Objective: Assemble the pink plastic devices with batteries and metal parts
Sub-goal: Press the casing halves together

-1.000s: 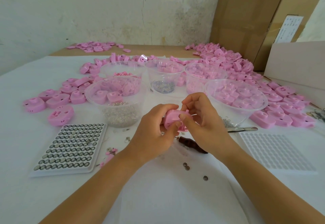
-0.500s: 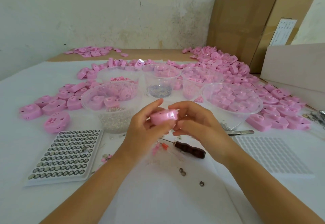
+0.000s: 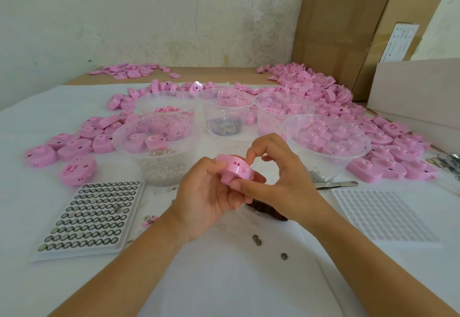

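Observation:
A pink plastic device (image 3: 232, 169) is held above the middle of the table, flat side up. My left hand (image 3: 206, 196) grips it from the left and below, thumb on its top edge. My right hand (image 3: 278, 175) pinches its right side, with the index finger bent onto the top and the thumb under the rim. A tray of button batteries (image 3: 92, 214) lies at the front left. Three loose batteries (image 3: 257, 239) lie on the white cloth in front of my hands. A clear bowl with small metal parts (image 3: 159, 165) stands just left of the device.
Several clear bowls of pink parts (image 3: 326, 140) stand behind my hands, with pink devices (image 3: 311, 87) heaped around them. A dark-handled tool (image 3: 268, 211) lies under my right hand, tweezers (image 3: 336, 184) and an empty white tray (image 3: 380, 214) to the right. Cardboard boxes (image 3: 348, 25) stand at the back right.
The device has been turned from upright to lying flat between my hands, and my right index finger now bends onto its top. The view has shifted slightly.

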A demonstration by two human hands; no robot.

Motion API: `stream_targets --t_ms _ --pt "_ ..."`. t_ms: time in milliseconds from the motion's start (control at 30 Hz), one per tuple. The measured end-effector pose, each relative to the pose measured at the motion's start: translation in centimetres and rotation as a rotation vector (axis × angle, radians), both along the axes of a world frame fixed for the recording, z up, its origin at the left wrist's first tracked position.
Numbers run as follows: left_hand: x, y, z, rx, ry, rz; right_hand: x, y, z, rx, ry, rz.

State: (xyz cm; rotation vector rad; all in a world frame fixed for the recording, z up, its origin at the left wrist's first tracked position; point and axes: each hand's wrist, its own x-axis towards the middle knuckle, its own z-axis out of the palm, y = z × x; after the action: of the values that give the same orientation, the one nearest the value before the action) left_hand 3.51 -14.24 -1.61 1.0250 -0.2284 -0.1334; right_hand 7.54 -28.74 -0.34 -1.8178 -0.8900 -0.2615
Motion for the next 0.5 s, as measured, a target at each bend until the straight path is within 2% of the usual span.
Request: stream_targets --t_ms 167,267,500 --pt "0.05 -0.13 0.23 -0.082 0.004 -0.111 -0.43 0.38 -0.10 0.039 0.119 0.051" --pt "0.16 -0.40 0.22 -0.136 0.067 -0.086 -0.46 0.46 0.03 0.095 0.117 0.039" --pt "0.16 -0.63 0.35 -0.130 0.121 -0.037 -0.55 0.59 -0.08 0.148 0.192 0.055"
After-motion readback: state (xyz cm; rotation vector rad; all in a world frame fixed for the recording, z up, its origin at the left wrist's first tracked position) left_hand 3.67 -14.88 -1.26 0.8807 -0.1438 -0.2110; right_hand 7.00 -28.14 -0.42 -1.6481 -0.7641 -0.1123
